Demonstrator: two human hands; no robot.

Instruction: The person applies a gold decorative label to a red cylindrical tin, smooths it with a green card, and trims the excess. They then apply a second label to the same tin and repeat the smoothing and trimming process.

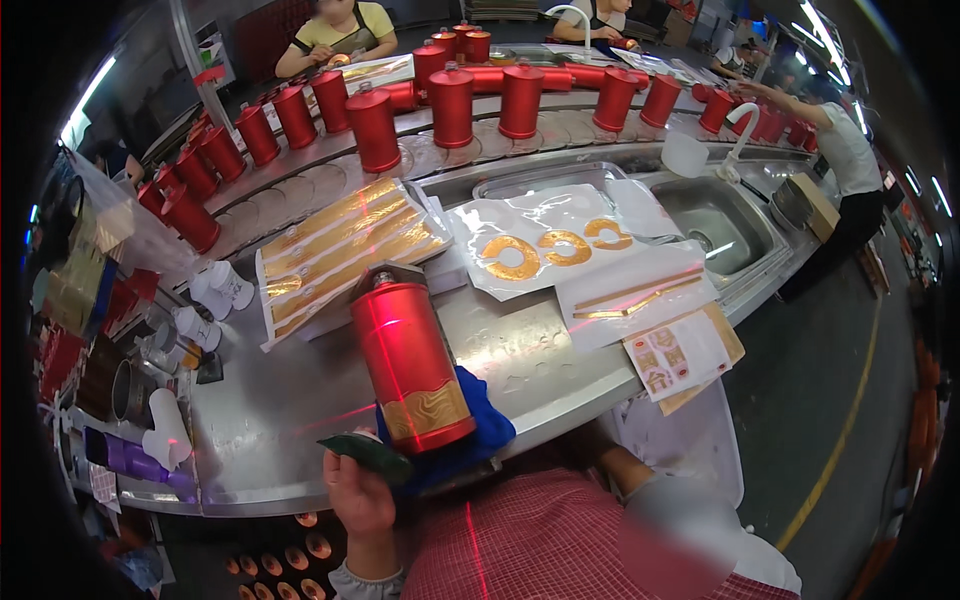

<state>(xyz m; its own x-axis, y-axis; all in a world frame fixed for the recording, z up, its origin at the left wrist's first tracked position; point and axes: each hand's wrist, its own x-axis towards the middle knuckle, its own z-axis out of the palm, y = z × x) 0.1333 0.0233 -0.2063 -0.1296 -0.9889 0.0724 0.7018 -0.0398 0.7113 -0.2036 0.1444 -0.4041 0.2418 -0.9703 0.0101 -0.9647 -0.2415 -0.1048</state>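
Note:
My left hand [360,498] is closed, fingers up, on a dark green flat, rounded piece [372,456] whose exact kind I cannot make out. Right beside it, a red metallic canister [410,355] leans back on a bunched blue cloth [488,412] at the bench's near edge. A wavy gold band [428,410] runs round the canister's lower part, and its narrow neck points away from me. Of my right arm only the forearm [622,466] shows, near the bench's front edge; that hand's fingers are hidden.
Gold label sheets [350,245] lie behind the canister. To their right are a white sheet with gold curved stickers [567,248] and gold strips [640,298]. A sink [715,225] is at right. Red canisters [452,105] line the conveyor behind; co-workers sit beyond. A purple bottle [125,455] lies at left.

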